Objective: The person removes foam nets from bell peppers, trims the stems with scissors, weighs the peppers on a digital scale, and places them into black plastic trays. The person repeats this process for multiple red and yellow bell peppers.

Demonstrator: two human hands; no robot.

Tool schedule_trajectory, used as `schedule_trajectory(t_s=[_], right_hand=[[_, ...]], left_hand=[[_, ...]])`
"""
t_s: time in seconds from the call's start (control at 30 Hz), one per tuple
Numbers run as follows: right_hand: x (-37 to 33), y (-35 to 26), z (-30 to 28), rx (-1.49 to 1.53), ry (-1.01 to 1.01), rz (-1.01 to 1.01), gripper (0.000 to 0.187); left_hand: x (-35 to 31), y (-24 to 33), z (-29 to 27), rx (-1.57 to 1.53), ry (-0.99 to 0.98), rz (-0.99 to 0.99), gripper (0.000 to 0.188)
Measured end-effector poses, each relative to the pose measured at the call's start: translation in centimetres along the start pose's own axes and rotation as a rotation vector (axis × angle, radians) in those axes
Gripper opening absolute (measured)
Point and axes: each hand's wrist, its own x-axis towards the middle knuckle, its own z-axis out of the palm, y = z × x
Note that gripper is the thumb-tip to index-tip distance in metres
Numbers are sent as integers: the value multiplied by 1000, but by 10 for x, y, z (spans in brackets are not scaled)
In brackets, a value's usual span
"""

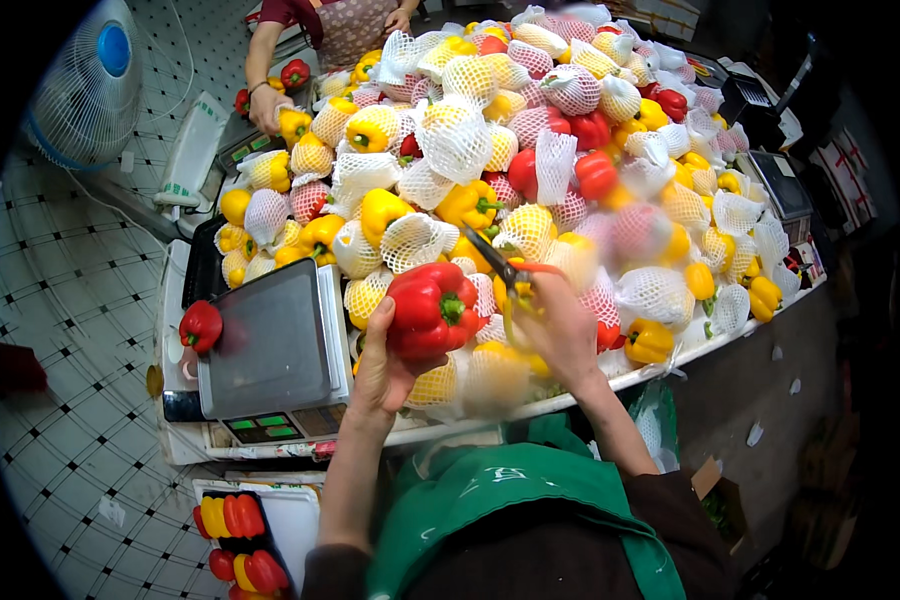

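A large red bell pepper (425, 315) rests in my left hand (378, 375), its green stem turned toward the right. My fingers wrap its near side. Just right of it, my right hand (560, 335) grips a pair of scissors (505, 268) with orange and yellow handles and dark blades pointing up and left. The blades are apart from the pepper's stem. Beneath and beyond both hands lies a big heap of yellow and red bell peppers (467, 205), many in white foam net sleeves (454, 138).
Left of my hands stands a scale (270, 335) with a flat grey plate, a red pepper (201, 326) at its edge. Packed trays of peppers (232, 516) sit lower left. Across the heap, a co-worker's hand (267, 108) touches a yellow pepper. A fan (88, 90) stands far left.
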Motion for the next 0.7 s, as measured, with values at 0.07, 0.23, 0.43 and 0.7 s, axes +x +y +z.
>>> schedule_trajectory(t_s=[0.07, 0.23, 0.43, 0.7], right_hand=[[-6, 43, 2, 144, -35, 111, 35], [2, 11, 3, 684, -338, 269, 69], [-9, 19, 22, 1135, -500, 297, 86], [-33, 15, 33, 867, -233, 372, 62]], left_hand=[[4, 4, 2, 119, -100, -38, 70], [11, 10, 3, 251, -250, -188, 79], [25, 11, -11, 479, -509, -313, 92], [8, 25, 9, 576, -232, -298, 76]])
